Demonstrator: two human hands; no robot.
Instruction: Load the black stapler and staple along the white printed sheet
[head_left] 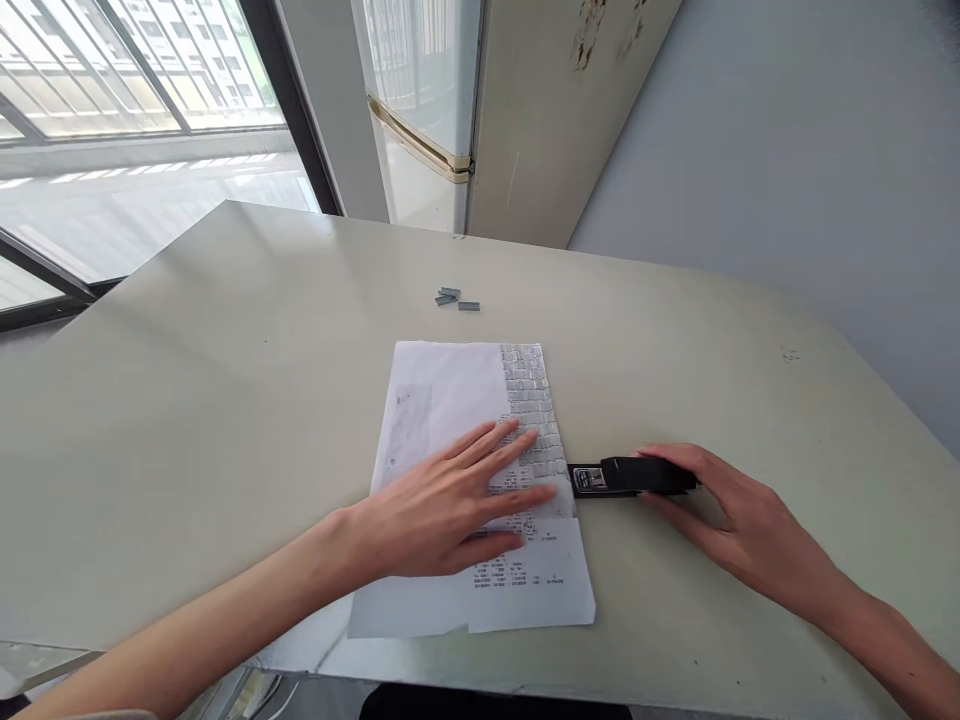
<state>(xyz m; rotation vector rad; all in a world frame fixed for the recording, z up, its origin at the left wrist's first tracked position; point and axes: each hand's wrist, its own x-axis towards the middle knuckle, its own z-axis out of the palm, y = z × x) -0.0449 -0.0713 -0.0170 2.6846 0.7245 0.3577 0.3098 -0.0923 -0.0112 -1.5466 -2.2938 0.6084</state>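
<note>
My left hand (pixel 469 495) lies flat with fingers spread on a white sheet of paper (pixel 450 380), pressing it to the table. Printed text shows on the lower right of the paper, and rows of staples or grey strips (pixel 531 390) run down its right side. Just right of the paper's edge is a black stapler (pixel 630 476), lying lengthwise with its front end at the paper. My right hand (pixel 720 505) grips the rear of the stapler between thumb and fingers. Whether the stapler's tip overlaps the paper is hard to tell.
Several short strips of staples (pixel 456 299) lie on the pale table (pixel 225 400) beyond the paper. A refrigerator (pixel 427 150) stands behind the table's far edge. There is a window (pixel 135 80) at the far left and a grey wall (pixel 787 150) on the right.
</note>
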